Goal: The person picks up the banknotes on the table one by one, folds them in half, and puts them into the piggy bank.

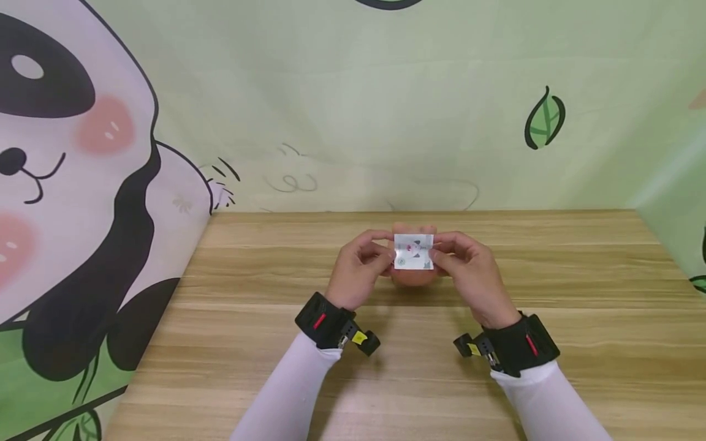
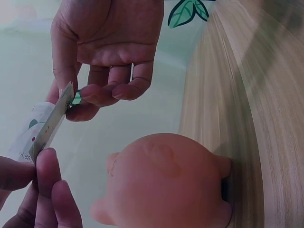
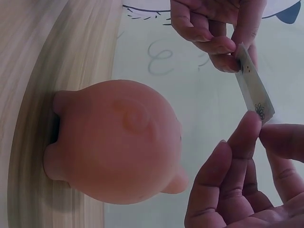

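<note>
Between both hands a small folded banknote [image 1: 413, 252], pale with a printed cartoon-like figure, is held up over a pink piggy bank [image 1: 415, 278]. My left hand [image 1: 355, 267] pinches its left edge between thumb and fingers. The right edge is pinched the same way by my right hand [image 1: 473, 272]. From the right wrist, the piggy bank [image 3: 118, 142] stands on its feet with a curled tail showing, apart from the fingers. In the left wrist view the banknote [image 2: 51, 121] appears nearly edge-on. Its slot, if any, is hidden in the head view.
The wooden table [image 1: 248, 367] stretches around the hands. A pale green backdrop [image 1: 331, 110] rises at its far edge, and a printed panda [image 1: 182, 184] covers the left side. Both wrists wear black straps [image 1: 325, 321] with small cameras.
</note>
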The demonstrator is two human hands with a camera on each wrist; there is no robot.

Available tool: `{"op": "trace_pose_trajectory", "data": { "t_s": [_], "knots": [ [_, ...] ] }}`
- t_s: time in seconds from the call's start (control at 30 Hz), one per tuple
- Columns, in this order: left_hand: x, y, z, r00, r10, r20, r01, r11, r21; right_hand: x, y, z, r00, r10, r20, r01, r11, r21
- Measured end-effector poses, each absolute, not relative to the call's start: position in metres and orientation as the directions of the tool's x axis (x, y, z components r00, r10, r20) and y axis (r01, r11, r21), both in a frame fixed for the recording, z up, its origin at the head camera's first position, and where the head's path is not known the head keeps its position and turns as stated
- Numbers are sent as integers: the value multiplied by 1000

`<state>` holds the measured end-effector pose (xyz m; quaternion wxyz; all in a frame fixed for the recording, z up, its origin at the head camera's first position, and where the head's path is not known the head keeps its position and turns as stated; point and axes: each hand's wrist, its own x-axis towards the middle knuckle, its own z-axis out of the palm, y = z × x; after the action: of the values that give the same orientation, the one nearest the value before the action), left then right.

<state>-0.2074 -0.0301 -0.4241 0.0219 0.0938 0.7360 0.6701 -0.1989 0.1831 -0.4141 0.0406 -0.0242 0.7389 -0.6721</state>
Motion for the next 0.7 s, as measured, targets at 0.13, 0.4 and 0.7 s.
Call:
{"op": "trace_pose_trajectory", "data": {
  "t_s": [0.13,0.4,0.7],
  "knots": [
    [-207,-29,-423,-982,164,91,103,67,992,-199,183,-415,-995,-97,-17,9,83,-996],
    [-207,-29,-423,-984,156,85,100,90,991,-200,184,-417,-995,-99,-33,23,98,-995],
    [-207,-27,-423,-989,137,53,70,124,990,-200,184,-416,-994,-76,-80,70,124,-990]
  ]
}}
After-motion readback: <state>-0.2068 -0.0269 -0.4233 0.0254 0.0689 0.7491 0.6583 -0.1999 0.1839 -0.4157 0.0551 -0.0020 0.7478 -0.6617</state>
